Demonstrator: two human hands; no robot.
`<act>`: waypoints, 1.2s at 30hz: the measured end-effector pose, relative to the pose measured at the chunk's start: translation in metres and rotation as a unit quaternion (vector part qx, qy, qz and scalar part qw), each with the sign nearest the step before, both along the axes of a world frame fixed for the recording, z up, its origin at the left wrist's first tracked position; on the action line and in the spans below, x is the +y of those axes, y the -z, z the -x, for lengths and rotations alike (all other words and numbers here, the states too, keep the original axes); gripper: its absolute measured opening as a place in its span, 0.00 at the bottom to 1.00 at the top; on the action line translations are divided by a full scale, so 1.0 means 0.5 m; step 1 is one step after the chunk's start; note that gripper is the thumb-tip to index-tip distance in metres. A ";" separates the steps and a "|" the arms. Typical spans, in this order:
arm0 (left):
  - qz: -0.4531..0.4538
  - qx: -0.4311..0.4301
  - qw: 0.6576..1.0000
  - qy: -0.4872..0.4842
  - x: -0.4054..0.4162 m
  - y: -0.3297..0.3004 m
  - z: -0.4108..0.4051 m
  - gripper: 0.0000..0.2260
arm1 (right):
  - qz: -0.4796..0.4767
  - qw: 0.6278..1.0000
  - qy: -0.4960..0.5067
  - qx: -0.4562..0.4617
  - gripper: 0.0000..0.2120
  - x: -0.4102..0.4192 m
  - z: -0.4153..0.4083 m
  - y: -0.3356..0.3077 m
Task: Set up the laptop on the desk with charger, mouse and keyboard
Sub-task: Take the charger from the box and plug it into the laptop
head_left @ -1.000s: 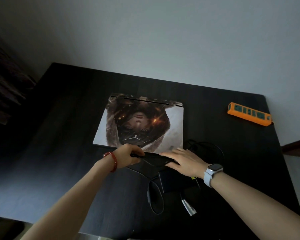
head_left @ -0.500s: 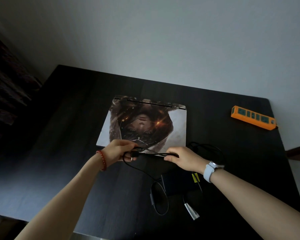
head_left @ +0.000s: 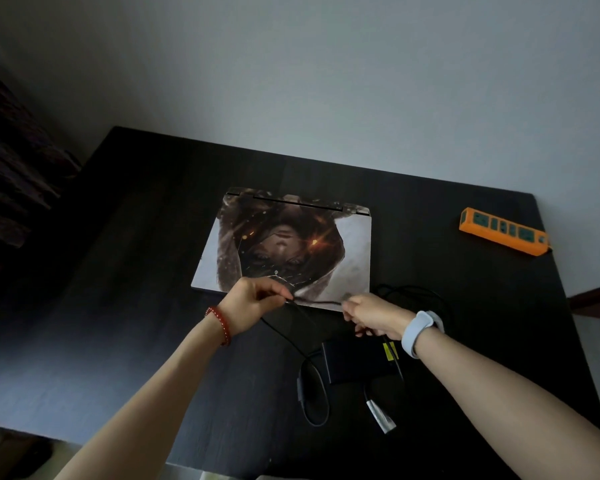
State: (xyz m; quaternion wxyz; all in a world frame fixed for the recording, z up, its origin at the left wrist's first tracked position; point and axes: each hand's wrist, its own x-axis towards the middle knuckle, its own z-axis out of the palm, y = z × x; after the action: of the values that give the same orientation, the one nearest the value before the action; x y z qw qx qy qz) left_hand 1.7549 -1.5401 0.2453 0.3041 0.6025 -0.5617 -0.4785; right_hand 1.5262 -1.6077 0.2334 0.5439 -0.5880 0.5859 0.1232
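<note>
On the dark desk [head_left: 125, 258], a closed laptop [head_left: 284, 244] lies flat near the centre, its lid covered with a printed portrait skin and its hinge edge turned toward the wall. Just in front of the laptop's near edge, both hands hold a thin black charger cable [head_left: 317, 302] stretched between them.

Left hand [head_left: 253, 304]: fingers curled, pinching the cable at the fingertips. A red bead bracelet [head_left: 220, 323] sits on this wrist.

Right hand [head_left: 371, 315]: fingers curled around the other end of the stretched section. A watch with a pale band [head_left: 421, 329] sits on this wrist.

From the left hand the cable drops to the desk and runs in a loop toward the black power brick [head_left: 355, 362], which rests on the desk below the right hand. A yellow label [head_left: 390, 351] shows on a lead beside the brick. A light-coloured plug end [head_left: 381, 417] lies near the front edge of the desk. More coiled black cable [head_left: 416, 296] lies just right of the laptop.

An orange power strip [head_left: 503, 235] lies at the far right corner of the desk, well apart from the laptop.
</note>
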 end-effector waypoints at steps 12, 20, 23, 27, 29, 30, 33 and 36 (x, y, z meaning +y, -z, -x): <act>-0.075 -0.131 0.978 0.144 0.014 0.076 0.066 0.06 | 0.047 0.996 0.041 0.056 0.13 0.087 0.114 0.008; -0.029 -0.152 0.974 0.165 -0.022 0.110 0.124 0.07 | 0.074 0.995 0.039 0.055 0.11 0.074 0.155 -0.007; -0.021 -0.178 0.972 0.154 -0.042 0.118 0.107 0.07 | 0.175 0.984 0.028 0.009 0.11 0.043 0.130 -0.013; -0.026 -0.214 0.968 0.126 -0.066 0.125 0.079 0.05 | 0.228 0.956 0.162 -0.094 0.10 -0.041 0.097 -0.037; -0.043 -0.223 0.966 0.127 -0.072 0.134 0.074 0.04 | 0.264 0.941 0.183 -0.105 0.08 -0.099 0.090 -0.050; -0.055 -0.227 0.963 0.135 -0.077 0.139 0.073 0.04 | 0.287 0.935 0.182 -0.106 0.06 -0.128 0.086 -0.058; -0.076 -0.241 0.954 0.159 -0.108 0.148 0.072 0.07 | 0.353 0.916 0.159 -0.103 0.11 -0.209 0.067 -0.070; -0.049 -0.270 0.953 0.131 -0.177 0.147 0.069 0.08 | 0.366 0.913 0.148 -0.101 0.11 -0.282 0.039 -0.055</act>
State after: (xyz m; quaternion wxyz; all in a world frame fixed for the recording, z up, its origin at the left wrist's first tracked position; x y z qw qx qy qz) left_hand 1.7204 -1.6286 0.1720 0.0462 0.6445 -0.6726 -0.3606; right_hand 1.5068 -1.7488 0.2612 0.3588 -0.6616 0.6125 -0.2416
